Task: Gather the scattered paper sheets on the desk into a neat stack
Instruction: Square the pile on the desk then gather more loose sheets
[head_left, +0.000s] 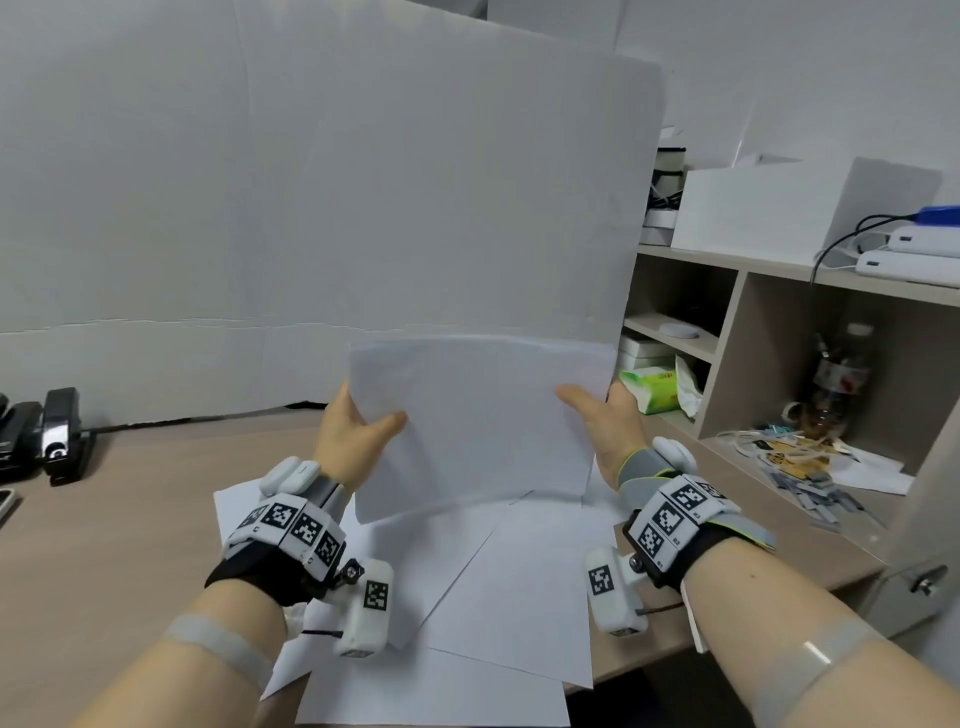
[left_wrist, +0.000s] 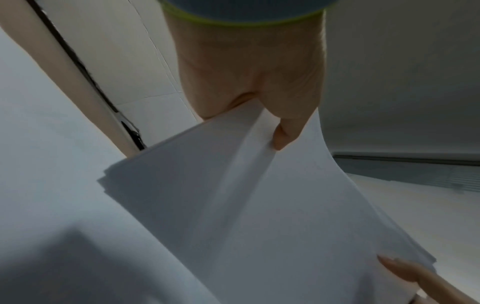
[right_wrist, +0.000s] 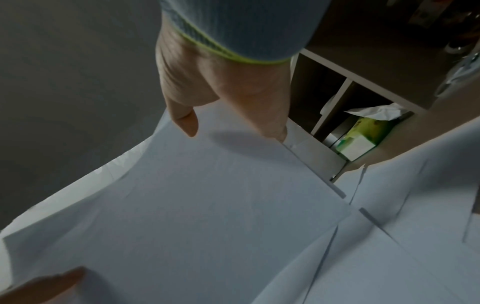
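Note:
A bundle of white paper sheets (head_left: 478, 426) stands nearly upright above the desk (head_left: 104, 519), held between both hands. My left hand (head_left: 358, 431) grips its left edge, thumb on the front, fingers hidden behind. My right hand (head_left: 602, 421) grips the right edge the same way. In the left wrist view the left hand (left_wrist: 249, 72) pinches the sheets (left_wrist: 259, 205), whose edges are slightly fanned. In the right wrist view the right hand (right_wrist: 226, 88) has its thumb over the bundle (right_wrist: 194, 195). Several loose sheets (head_left: 493, 597) lie overlapping on the desk below.
A white board (head_left: 311, 208) stands along the back of the desk. Black staplers (head_left: 52, 436) sit at far left. To the right is a shelf unit (head_left: 727, 312) holding a green tissue pack (head_left: 649, 389), cables, power banks (head_left: 914, 254) and small clutter (head_left: 800, 462).

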